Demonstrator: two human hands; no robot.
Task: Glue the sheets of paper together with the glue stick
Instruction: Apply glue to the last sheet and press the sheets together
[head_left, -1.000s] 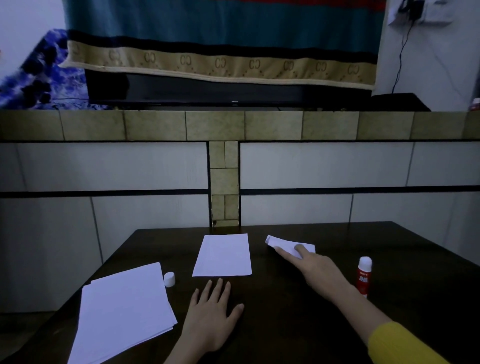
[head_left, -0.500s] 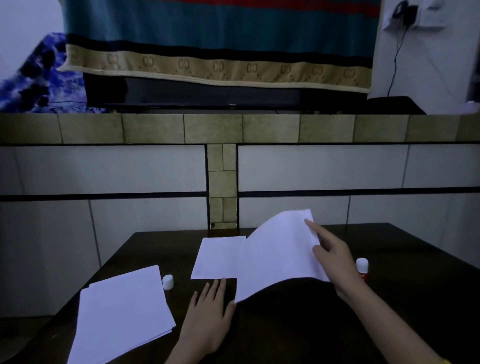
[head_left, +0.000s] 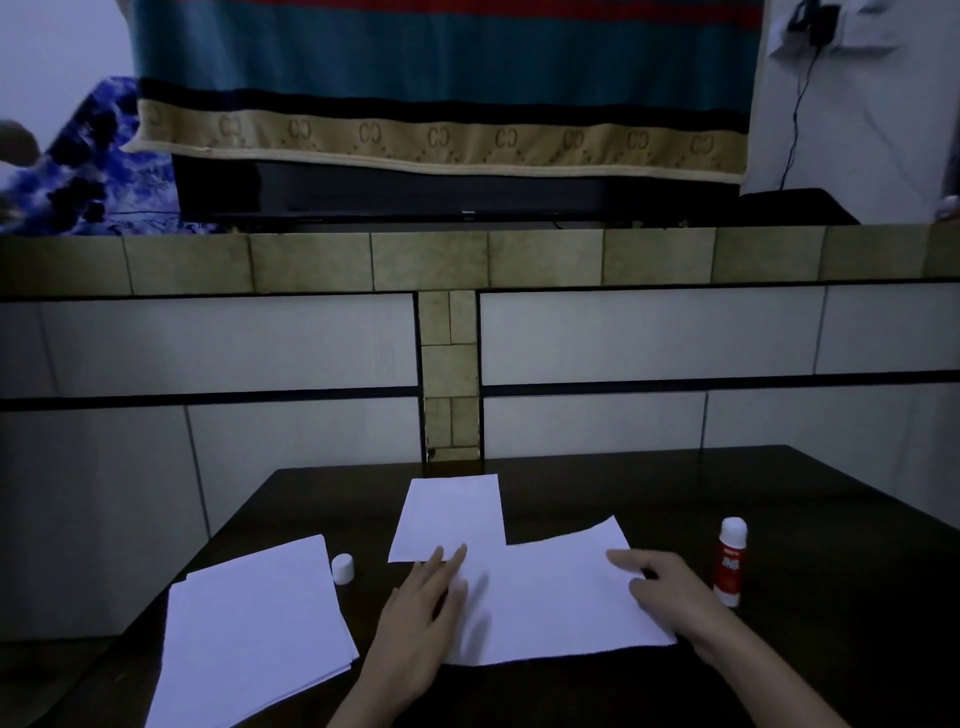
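White paper sheets (head_left: 550, 603); dark brown tabletop (head_left: 779, 493); red-and-white glue stick (head_left: 730, 564); white cap (head_left: 343, 568); teal, red-striped cloth (head_left: 441, 78), beige monogram border

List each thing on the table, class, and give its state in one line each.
Glue stick: upright, uncapped, untouched.
Cap: off, standing beside the stack.
Paper stack: flat, untouched.
Far sheet: flat on the table.
Near sheet: laid flat, overlapping the far sheet's near edge.
Left hand: pressing the near sheet.
Right hand: flat on the near sheet.
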